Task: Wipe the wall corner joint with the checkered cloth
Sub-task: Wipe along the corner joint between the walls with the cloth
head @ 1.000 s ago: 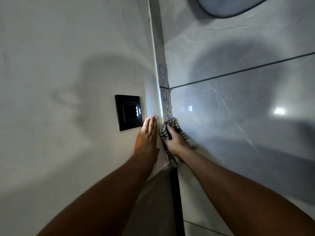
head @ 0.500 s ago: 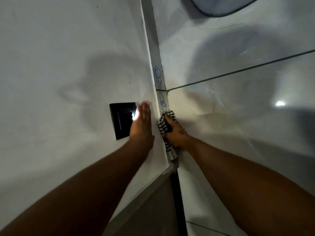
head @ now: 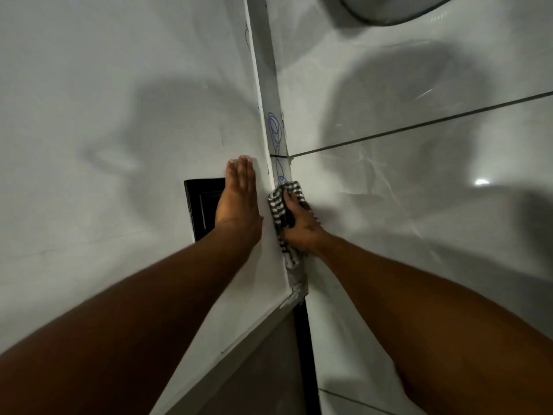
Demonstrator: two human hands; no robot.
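Cloth (head: 281,211) higher now, under fingers (head: 288,196).

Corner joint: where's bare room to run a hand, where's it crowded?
Free: the white corner joint strip above the blue pen scribbles, and the grey tile right of it. Crowded: the black-and-white checkered cloth in the right hand, beside the flat left hand overlapping the black wall switch plate.
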